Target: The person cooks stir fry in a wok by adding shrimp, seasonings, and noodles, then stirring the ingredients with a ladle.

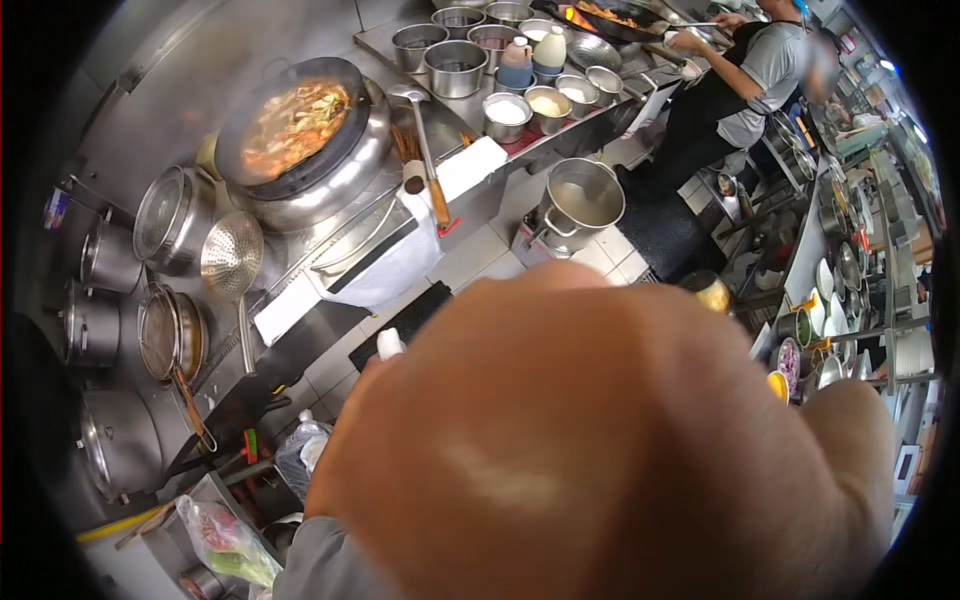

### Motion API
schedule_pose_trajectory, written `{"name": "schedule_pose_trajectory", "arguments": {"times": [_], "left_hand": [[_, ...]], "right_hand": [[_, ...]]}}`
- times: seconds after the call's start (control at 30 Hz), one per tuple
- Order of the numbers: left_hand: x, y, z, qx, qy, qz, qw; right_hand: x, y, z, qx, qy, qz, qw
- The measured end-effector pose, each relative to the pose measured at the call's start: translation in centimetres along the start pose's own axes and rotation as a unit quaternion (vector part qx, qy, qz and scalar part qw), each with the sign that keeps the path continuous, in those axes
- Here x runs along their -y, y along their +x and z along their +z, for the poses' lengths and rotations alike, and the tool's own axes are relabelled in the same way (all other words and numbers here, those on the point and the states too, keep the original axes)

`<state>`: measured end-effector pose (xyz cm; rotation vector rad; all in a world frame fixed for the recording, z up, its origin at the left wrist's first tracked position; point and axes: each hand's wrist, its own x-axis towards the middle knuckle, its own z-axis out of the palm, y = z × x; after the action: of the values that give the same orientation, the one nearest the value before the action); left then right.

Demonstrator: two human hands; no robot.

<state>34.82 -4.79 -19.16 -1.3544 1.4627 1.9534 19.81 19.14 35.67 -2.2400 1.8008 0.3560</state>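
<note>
A large blurred hand and arm, apparently my right hand (560, 400), fills the lower middle, very close to the camera; its fingers cannot be made out. Behind its left edge shows a strip of my left arm, with a small part of my left hand (373, 368) beside a small white object (390, 343). The fingers there are hidden, so a grip cannot be confirmed. At the upper left, a dark wok (232, 140) on a round metal burner ring holds steaming food (300, 130). A ladle (425, 140) with a wooden handle lies right of it.
Strainers (232, 255) and metal pots (95, 330) stand left. Seasoning containers (456, 70) and two bottles (515, 65) are at the top. A tall pot (582, 205) stands below the counter edge. A person (765, 75) works at another wok, upper right. Bowls line the right-hand shelves.
</note>
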Motion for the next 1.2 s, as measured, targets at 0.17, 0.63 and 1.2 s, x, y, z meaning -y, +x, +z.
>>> {"name": "schedule_pose_trajectory", "arguments": {"times": [0.17,0.63,1.2], "left_hand": [[0.6,-2.2,1.5,-0.003,-0.015,0.032,0.999],[-2.2,-12.5,2.1,0.052,-0.248,0.14,0.957],[-8.9,-15.5,-9.0,0.02,-0.321,0.229,0.919]], "right_hand": [[1.1,-0.8,1.4,-0.044,-0.008,-0.045,0.998],[-10.0,0.2,34.9,-0.174,0.286,0.248,0.909],[-22.1,28.5,50.0,-0.211,0.759,0.41,0.459]]}}
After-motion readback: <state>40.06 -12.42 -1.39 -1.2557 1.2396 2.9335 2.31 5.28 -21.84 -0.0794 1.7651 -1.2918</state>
